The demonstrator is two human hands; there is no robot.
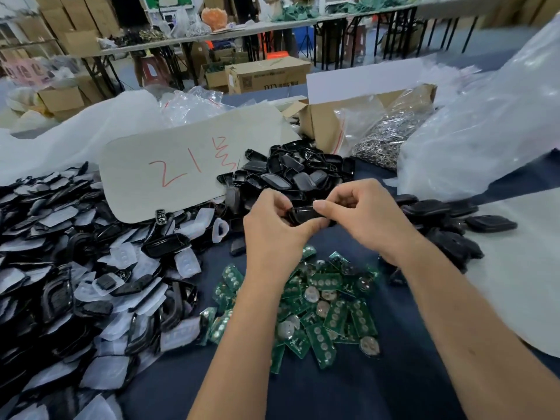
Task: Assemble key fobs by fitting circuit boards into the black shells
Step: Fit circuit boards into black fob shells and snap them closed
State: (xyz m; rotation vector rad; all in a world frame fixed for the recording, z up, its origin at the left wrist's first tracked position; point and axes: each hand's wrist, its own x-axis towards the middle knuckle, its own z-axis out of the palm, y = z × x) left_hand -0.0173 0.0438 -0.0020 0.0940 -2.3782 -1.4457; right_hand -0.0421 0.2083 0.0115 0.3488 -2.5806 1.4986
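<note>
- Glossy black oval plastic key-fob shell [306, 214]: I hold it above the table, between both hands, over the near edge of the shell pile.
- My left hand [272, 228]: fingers curled, thumb under the shell's left end, gripping it.
- My right hand [363, 218]: fingers bent, thumb and forefinger pinching the shell's right end.
- Whether a board already sits inside this shell I cannot tell; my fingers hide the cavity.
- Heap of small green rectangular circuit boards with round silver coin cells [321, 304]: on the dark blue cloth-covered table [303, 398], just below my wrists, untouched.
- Pile of empty black shell halves [291, 177]: just behind my hands.
- Spread of black frames mixed with translucent white rubber button pads [75, 283]: to my left.
- Row of closed black fobs [454, 225]: to my right, likely finished pieces.
- Grey card marked in red [188, 165]: leaning behind the piles.
- Step in hand, as I judge it: seating or closing. To do it well, I support the shell from beneath, keep the edges square, press evenly along the rim rather than at one corner, and feel for the seam closing all round before setting it down.
</note>
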